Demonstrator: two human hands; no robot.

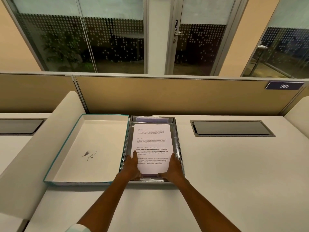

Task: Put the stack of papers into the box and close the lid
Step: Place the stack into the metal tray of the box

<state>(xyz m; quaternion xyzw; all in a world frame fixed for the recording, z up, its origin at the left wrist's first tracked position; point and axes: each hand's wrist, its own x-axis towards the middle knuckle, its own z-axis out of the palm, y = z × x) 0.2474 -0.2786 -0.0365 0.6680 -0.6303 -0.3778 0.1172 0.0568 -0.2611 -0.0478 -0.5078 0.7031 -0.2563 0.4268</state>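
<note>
A stack of white printed papers (152,144) lies inside a shiny silver box (177,141) at the middle of the white desk. My left hand (133,166) holds the stack's near left corner, thumb on top of the page. My right hand (172,166) grips the near right corner the same way. Both hands reach down inside the box's near end. The lid (90,148), teal outside and white inside, lies upside down just left of the box, touching its side. A small dark scribble marks the lid's inner face.
A tan partition wall (167,94) with a "385" plate (284,85) runs behind the desk. A dark cable hatch (230,128) sits in the desk at the right, another hatch (18,126) at far left. A white divider (41,139) slopes left of the lid.
</note>
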